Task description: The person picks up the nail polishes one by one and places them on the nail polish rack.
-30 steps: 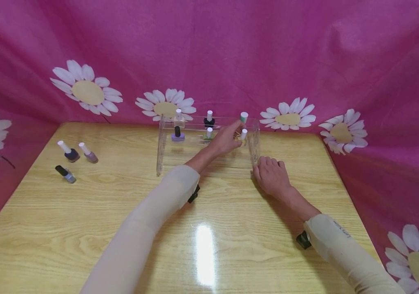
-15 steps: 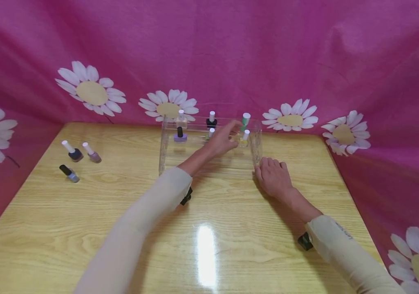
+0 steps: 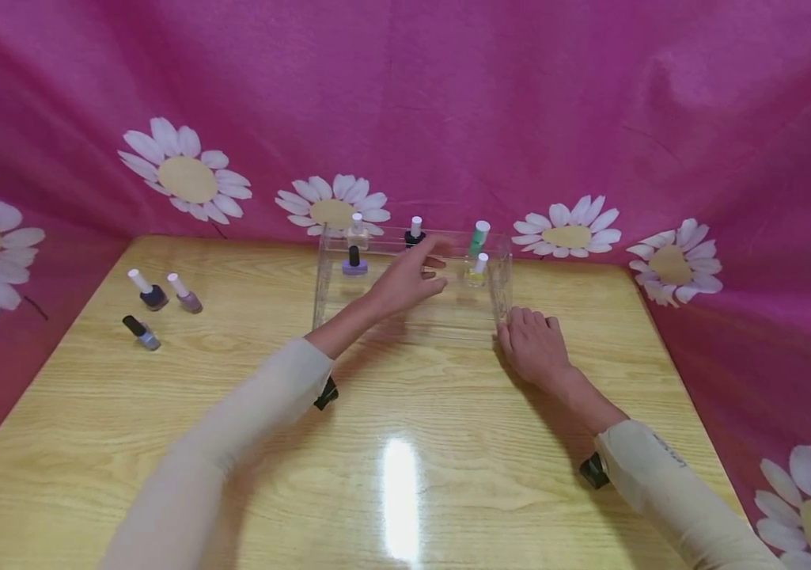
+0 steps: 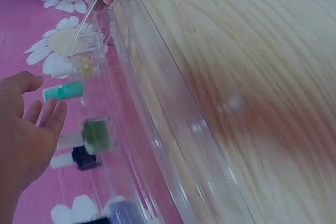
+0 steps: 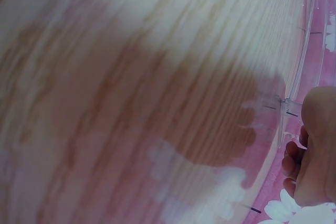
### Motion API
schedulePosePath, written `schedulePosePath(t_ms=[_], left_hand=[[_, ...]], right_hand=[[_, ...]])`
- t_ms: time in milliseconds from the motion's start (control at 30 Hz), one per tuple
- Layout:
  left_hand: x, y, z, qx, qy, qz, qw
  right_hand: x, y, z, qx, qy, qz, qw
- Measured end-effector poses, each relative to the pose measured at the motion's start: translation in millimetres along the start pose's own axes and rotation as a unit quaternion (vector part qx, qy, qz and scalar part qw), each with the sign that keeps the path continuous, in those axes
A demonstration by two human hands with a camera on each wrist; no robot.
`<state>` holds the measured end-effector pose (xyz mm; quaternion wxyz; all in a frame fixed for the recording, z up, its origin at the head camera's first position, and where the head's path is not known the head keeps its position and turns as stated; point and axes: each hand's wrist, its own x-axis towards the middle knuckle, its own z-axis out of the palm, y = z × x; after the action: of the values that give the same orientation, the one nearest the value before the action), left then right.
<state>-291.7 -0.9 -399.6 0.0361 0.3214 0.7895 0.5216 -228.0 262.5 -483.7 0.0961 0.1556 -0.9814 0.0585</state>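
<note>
My left hand [image 3: 405, 285] hovers over the middle of a clear stepped rack [image 3: 501, 294], fingers spread and nothing in them. To its right, on the rack, a yellow nail polish bottle [image 3: 476, 274] stands in front of a green one [image 3: 479, 239]. A black bottle [image 3: 414, 236], a beige one [image 3: 358, 236] and a purple one [image 3: 354, 267] are also on it. The left hand hides an olive-green bottle [image 4: 97, 136] from the head view; the left wrist view shows it. My right hand [image 3: 535, 345] grips the rack's right front corner.
On the table's [image 3: 248, 427] left side stand a dark bottle [image 3: 153, 297] and a mauve bottle [image 3: 190, 301]. A grey-blue bottle [image 3: 148, 339] with a black cap is just in front of them. A pink daisy-print cloth [image 3: 448, 103] hangs behind the rack.
My left hand has let go of the yellow bottle's white cap and drawn back to the left, its fingers spreading. The right hand stays at the rack's corner.
</note>
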Motion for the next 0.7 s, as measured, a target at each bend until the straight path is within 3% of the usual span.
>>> schedulePosePath(t_ms=[267,567,700], left_hand=[[-34.5,5.7,-33.0,-0.04,0.036,0.014,0.9985],[-78.3,2.1,-79.2,-0.011,0.095,0.003,0.9954],[-102.1,-1.1,-97.0,-0.007,0.124,-0.021,0.9921]], right_hand=[[-3.2,-2.3,-2.6,0.006,0.034,-0.014,0.9993],[-1.8,-3.0,-3.2,0.008,0.034,-0.014,0.9993],[-2.1,-4.9,-3.7,0.011,0.036,-0.015,0.9992]])
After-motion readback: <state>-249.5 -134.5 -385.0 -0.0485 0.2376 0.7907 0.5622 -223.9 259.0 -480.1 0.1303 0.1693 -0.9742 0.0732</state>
